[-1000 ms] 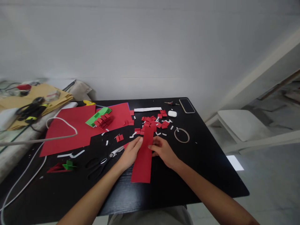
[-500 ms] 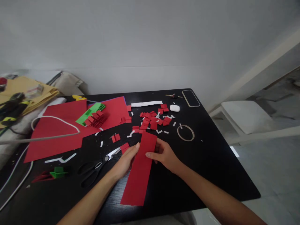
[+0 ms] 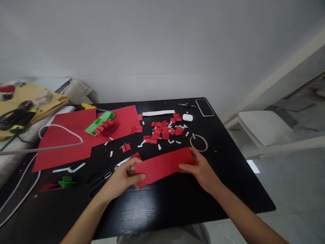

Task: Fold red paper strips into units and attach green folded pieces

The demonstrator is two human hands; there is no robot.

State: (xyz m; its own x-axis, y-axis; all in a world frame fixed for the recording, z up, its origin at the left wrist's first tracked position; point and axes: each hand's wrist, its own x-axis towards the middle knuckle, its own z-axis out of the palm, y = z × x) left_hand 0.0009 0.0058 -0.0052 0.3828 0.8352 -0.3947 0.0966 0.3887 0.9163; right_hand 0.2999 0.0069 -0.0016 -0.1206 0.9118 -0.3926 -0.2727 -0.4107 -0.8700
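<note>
A red paper strip (image 3: 164, 165) is held nearly sideways above the black table, its right end a little higher. My left hand (image 3: 127, 176) pinches the left end, thumb on top and fingers underneath. At the right end my right hand (image 3: 196, 166) grips it the same way, the fingers partly hidden behind the paper. Black-handled scissors (image 3: 98, 178) lie beside my left hand, partly covered by it. Beyond the strip is a scatter of small folded red paper pieces (image 3: 165, 134) with white paper scraps (image 3: 178, 142) among them.
Red sheets (image 3: 68, 142), a green paper stack (image 3: 98, 122) and white cables (image 3: 61, 149) lie at left. A bangle-like ring (image 3: 198, 143), white case (image 3: 187, 117), keys (image 3: 187, 105) and phone (image 3: 204, 107) sit at back right. A white stool (image 3: 264, 127) stands beyond the table (image 3: 243, 193).
The red strip has turned from lengthwise to nearly sideways. My left hand has moved to its left end, and my right hand has shifted right with the other end.
</note>
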